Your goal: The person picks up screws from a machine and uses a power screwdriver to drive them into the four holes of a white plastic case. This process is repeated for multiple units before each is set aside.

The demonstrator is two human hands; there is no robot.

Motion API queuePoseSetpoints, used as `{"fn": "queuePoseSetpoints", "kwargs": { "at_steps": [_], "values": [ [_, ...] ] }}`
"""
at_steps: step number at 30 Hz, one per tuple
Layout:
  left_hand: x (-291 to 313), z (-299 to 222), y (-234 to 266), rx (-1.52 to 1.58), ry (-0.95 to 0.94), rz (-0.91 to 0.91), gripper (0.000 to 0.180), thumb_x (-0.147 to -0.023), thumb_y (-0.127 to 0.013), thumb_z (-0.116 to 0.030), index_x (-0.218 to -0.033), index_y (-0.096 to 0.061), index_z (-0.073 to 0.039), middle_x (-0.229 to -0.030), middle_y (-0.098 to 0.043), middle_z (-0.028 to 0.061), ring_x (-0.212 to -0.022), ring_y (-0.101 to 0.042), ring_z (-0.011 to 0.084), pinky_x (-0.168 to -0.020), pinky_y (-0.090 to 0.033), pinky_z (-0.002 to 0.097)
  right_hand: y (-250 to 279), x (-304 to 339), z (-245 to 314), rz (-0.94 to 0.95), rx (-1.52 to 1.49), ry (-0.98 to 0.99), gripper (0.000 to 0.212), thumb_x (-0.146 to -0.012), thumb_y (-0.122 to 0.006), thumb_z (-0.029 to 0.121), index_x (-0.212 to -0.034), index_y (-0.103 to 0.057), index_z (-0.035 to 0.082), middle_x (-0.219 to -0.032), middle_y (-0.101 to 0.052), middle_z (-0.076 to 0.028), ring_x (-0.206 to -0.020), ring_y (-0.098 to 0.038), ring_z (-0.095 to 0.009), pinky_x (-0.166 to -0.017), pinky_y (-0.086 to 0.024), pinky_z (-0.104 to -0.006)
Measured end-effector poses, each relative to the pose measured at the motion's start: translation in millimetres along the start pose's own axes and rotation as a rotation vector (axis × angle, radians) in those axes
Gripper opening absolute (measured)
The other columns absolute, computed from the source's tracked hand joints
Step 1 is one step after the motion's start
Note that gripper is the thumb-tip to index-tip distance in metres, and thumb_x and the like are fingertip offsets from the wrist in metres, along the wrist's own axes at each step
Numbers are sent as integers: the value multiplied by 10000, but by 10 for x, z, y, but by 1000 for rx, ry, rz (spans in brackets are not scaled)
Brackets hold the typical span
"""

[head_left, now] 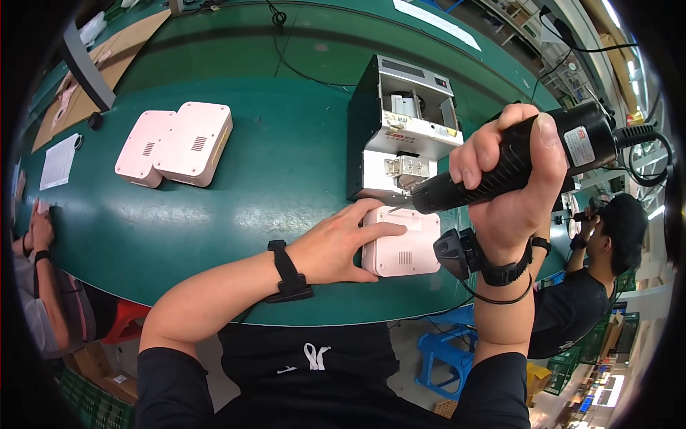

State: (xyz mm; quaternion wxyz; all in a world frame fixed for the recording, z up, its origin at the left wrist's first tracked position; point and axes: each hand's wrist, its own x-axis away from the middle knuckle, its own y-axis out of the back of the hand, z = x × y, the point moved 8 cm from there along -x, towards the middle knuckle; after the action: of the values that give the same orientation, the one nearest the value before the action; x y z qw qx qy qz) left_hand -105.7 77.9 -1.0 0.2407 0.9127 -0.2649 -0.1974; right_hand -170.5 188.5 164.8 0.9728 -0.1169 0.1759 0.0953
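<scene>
A pale pink plastic box [421,250] with rounded corners, corner holes and a small vent grille lies on the green table in front of me. My left hand [350,239] grips its left side, the index finger stretched over the top face and the thumb at the near edge. In my right hand [511,161] is a black electric screwdriver [475,179], held tilted with its cord at the upper end. Its thin bit points down at the box's far left corner; whether it sits in a screw hole I cannot tell.
Just beyond the box stands a black and silver screw feeder [404,129]. Two more pink boxes [194,143] lie at the left, one overlapping the other. A paper sheet [58,163] is farther left. People sit at both sides; a blue stool [443,357] stands below the table edge.
</scene>
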Motion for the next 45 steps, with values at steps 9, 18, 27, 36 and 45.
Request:
{"fn": "queuePoseSetpoints", "kwargs": {
  "at_steps": [9,18,27,36,45],
  "values": [
    [-10,-39,17,-68,-70,-65,788,-645,-886,-183,-1371,-579,-176,-1421,-435,188,-1285,-497,391,-1057,-478,455,-71,42,-275,84,22,-13,335,-1014,-446,398,-988,-489,66,-639,-487,-52,-492,-464,-157,-527,-435,-339],
    [25,-25,-36,-98,-70,-52,780,-655,-878,-182,-1375,-579,-174,-1392,-455,188,-1279,-501,395,-1049,-479,451,-63,212,-286,157,-50,31,317,-1006,-455,387,-987,-466,71,-653,-489,-57,-490,-458,-155,-528,-435,-337],
    [60,-24,0,-60,-58,-89,754,-668,-869,-223,-1367,-589,-235,-1415,-453,191,-1266,-520,398,-1043,-480,463,-92,195,-182,134,-5,44,307,-1007,-477,380,-999,-484,73,-658,-490,-58,-500,-458,-158,-535,-425,-331],
    [205,-2,203,-73,43,-58,722,-655,-863,-189,-1328,-608,-228,-1400,-470,160,-1252,-539,366,-1030,-496,429,188,-244,91,-34,64,154,302,-1012,-490,367,-982,-528,69,-659,-481,-45,-517,-464,-165,-560,-428,-345],
    [311,36,356,-88,107,-70,723,-635,-871,-172,-1308,-608,-208,-1349,-495,158,-1195,-570,358,-992,-517,417,254,14,-104,-15,49,-14,313,-1012,-494,382,-969,-535,75,-666,-501,-50,-530,-478,-168,-570,-432,-349]
  ]
}}
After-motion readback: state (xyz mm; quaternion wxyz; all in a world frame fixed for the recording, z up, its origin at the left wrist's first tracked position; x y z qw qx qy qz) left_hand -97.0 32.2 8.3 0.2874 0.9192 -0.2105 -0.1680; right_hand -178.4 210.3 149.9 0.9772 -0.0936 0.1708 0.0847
